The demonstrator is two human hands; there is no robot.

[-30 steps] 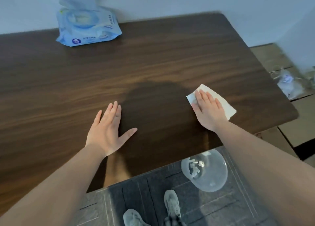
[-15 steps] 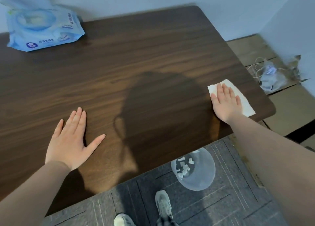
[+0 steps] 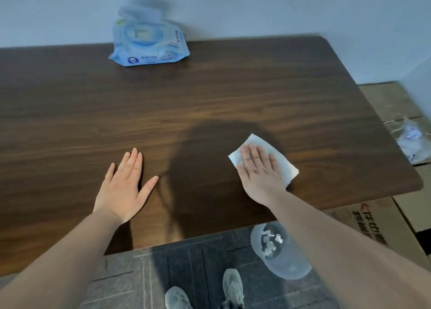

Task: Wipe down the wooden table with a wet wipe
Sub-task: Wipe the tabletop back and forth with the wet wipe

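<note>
The dark wooden table (image 3: 210, 103) fills most of the head view. A white wet wipe (image 3: 258, 142) lies flat on it toward the front right. My right hand (image 3: 258, 171) presses palm down on the wipe with fingers together, covering its middle. My left hand (image 3: 123, 185) rests flat on the bare wood toward the front left, fingers spread, holding nothing. A head shadow falls on the wood between the two hands.
A blue pack of wet wipes (image 3: 147, 45) with its lid up sits at the back edge by the wall. On the floor below the front edge stands a clear bin (image 3: 279, 255) holding crumpled wipes. Cardboard boxes (image 3: 373, 222) and a plastic bag (image 3: 412, 140) lie to the right.
My right hand has slid the wipe left, away from the table's right edge toward the middle. My left hand stays flat on the wood. The view has swung back left.
</note>
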